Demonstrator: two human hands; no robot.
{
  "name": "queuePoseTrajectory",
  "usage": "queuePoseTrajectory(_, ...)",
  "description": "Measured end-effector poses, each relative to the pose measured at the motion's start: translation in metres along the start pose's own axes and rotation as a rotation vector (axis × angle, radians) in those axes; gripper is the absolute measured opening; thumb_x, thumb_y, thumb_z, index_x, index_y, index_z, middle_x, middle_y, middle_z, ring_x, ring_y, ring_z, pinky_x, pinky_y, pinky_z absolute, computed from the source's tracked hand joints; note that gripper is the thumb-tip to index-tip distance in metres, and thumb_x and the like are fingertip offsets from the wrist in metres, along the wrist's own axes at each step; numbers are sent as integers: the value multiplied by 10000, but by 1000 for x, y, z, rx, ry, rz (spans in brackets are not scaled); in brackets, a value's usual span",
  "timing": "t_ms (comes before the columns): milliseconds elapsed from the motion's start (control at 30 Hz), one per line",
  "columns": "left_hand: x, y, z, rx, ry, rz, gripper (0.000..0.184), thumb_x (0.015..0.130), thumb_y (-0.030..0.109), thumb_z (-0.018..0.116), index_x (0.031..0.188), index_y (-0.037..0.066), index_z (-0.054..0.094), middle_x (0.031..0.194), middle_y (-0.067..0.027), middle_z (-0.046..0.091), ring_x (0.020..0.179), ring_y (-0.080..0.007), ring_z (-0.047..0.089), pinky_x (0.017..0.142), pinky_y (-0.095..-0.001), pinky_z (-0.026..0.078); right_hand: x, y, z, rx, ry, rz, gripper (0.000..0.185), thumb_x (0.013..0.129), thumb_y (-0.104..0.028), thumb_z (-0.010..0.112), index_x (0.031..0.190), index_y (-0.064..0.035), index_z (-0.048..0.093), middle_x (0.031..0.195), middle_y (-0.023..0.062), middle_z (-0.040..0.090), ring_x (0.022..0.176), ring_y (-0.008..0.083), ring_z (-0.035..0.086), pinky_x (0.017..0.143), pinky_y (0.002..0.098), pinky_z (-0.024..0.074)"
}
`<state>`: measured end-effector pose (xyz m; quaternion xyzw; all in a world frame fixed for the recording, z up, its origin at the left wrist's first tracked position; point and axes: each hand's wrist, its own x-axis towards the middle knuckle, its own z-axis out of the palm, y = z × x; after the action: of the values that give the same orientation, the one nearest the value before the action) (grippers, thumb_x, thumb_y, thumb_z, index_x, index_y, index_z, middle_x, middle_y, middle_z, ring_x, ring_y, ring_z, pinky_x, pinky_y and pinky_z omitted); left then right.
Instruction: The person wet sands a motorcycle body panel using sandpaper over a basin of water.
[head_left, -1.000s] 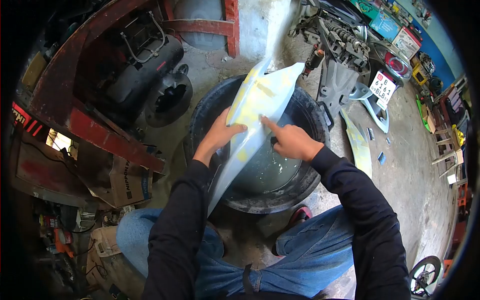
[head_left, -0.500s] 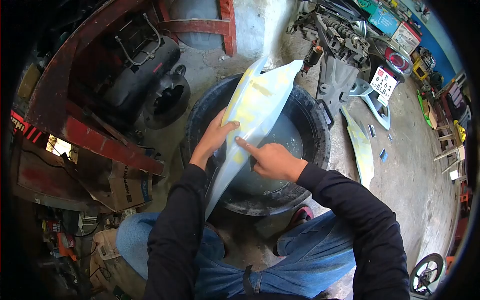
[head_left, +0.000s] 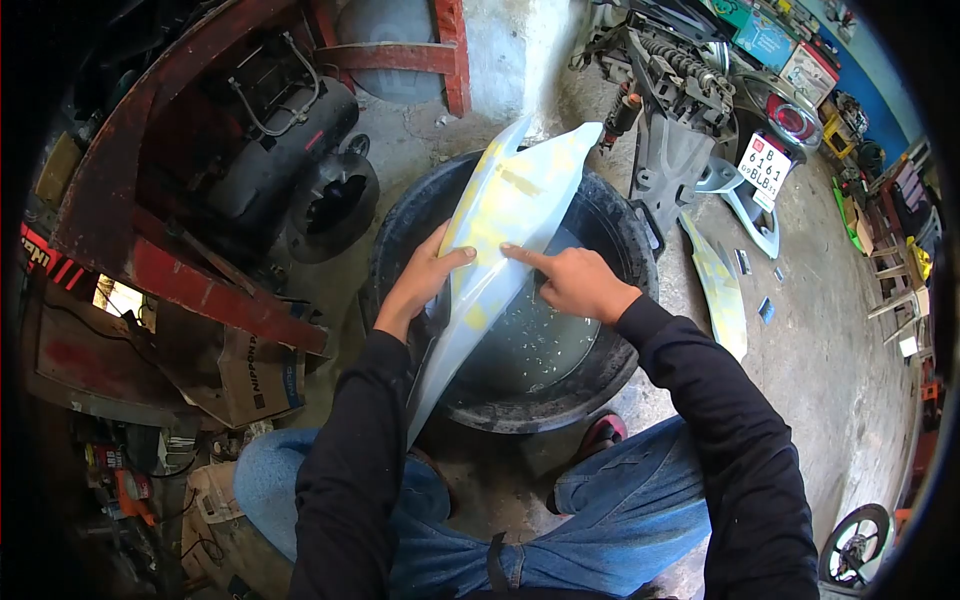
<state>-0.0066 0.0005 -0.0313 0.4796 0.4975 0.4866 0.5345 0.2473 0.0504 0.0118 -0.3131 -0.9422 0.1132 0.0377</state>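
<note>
A long motorcycle body panel (head_left: 515,215), pale blue-white with yellowish patches, lies slanted over a black tub (head_left: 640,345). Its lower tip reaches down beside my left knee. My left hand (head_left: 428,272) grips the panel's left edge, thumb on top and the other fingers hidden underneath. With its index finger stretched out, my right hand (head_left: 582,282) touches the panel's surface near the middle; its other fingers are curled, and I see nothing held in it. Cloudy water (head_left: 530,345) with bits of foam fills the bottom of the tub.
A second patchy panel (head_left: 718,290) lies on the floor to the right, near small blue pieces (head_left: 766,310). Motorcycle parts with a licence plate (head_left: 764,170) stand behind it. On the left are a red metal frame (head_left: 215,290), a black tank (head_left: 295,140) and a cardboard box (head_left: 255,375).
My right hand has moved up and slightly right along the panel, its index finger still on the surface. My left hand and the panel have hardly shifted.
</note>
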Motion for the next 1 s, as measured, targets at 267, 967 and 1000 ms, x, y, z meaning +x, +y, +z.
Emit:
queuePoseTrajectory(267,0,0,-2,-4,-2,-29,626,934,175,661,1502,18,447,1374,-100,583,1249,-182,523,1099,-323,349,5,32,5,-33,74,79,825,779,-115,622,1549,-304,395,775,212,679,732,410,680,722,510,550)
queuePoseTrajectory(967,2,-4,-6,-54,-18,-46,629,935,163,650,1510,16,439,1392,-103,574,1267,-185,514,1106,-318,347,4,8,15,122,29,72,924,764,-118,617,1599,-70,225,809,295,671,788,476,673,776,537,537)
queuePoseTrajectory(1000,2,-4,-6,-53,-11,-54,624,938,160,648,1509,17,440,1392,-103,575,1266,-184,517,1104,-318,352,4,4,15,132,7,58,917,769,-118,620,1598,-75,231,808,286,674,794,473,674,777,537,537)
